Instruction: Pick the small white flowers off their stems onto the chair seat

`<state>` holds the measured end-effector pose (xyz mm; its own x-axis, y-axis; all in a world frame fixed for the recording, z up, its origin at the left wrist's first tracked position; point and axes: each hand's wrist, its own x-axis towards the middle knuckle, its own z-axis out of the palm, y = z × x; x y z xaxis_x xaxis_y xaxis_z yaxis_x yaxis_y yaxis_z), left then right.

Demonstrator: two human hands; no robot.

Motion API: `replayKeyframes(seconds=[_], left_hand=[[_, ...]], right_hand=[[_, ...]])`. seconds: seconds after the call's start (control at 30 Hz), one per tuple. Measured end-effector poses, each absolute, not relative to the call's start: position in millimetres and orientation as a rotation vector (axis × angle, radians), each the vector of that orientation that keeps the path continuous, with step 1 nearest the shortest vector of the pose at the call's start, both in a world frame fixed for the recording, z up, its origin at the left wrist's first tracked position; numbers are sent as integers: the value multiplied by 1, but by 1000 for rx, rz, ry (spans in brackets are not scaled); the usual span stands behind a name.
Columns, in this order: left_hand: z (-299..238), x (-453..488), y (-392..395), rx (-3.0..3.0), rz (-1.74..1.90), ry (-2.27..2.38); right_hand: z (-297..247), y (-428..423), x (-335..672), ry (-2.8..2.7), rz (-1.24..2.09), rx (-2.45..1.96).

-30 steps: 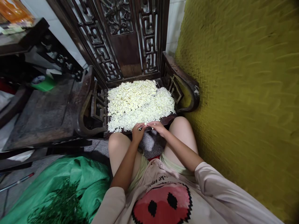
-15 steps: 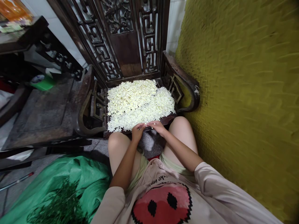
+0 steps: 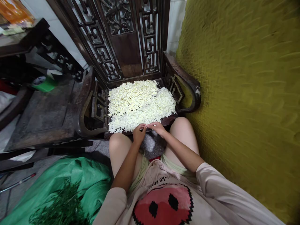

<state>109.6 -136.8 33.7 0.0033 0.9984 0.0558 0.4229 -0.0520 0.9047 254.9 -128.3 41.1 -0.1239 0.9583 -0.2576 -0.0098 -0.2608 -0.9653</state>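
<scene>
A thick layer of small white flowers covers the seat of a dark carved wooden chair in front of my knees. My left hand and my right hand meet at the seat's front edge, fingertips pinched together. Between the fingertips sits a tiny white flower, too small to tell which hand grips it. Both forearms rest over my bare thighs.
A yellow-green textured wall stands close on the right. A second dark wooden seat is to the left. On the floor at lower left lies a green sheet with leafy green stems.
My hands stay at the seat's front edge, with only slight finger movement. The view shifted a little.
</scene>
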Motion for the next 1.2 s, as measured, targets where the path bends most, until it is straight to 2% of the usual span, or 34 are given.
replayKeyframes(seconds=[0.23, 0.43, 0.57, 0.77, 0.97, 1.07, 1.2], left_hand=[[37, 111, -139, 2111, 921, 1639], [35, 113, -138, 2084, 931, 1640], [33, 115, -138, 1759, 1009, 1640], [27, 106, -125, 937, 1289, 1485], [26, 79, -102, 483, 1483, 1556], [27, 85, -107, 745, 1451, 1609], [30, 102, -125, 1465, 1179, 1473]], right_hand=[[38, -130, 253, -1111, 1468, -1339], [36, -131, 254, -1100, 1472, -1337], [32, -130, 254, -1104, 1453, -1382], [34, -126, 257, -1013, 1357, -1539], [38, -125, 261, -929, 1451, -1602], [35, -126, 260, -936, 1479, -1592], [34, -127, 260, -972, 1509, -1535]])
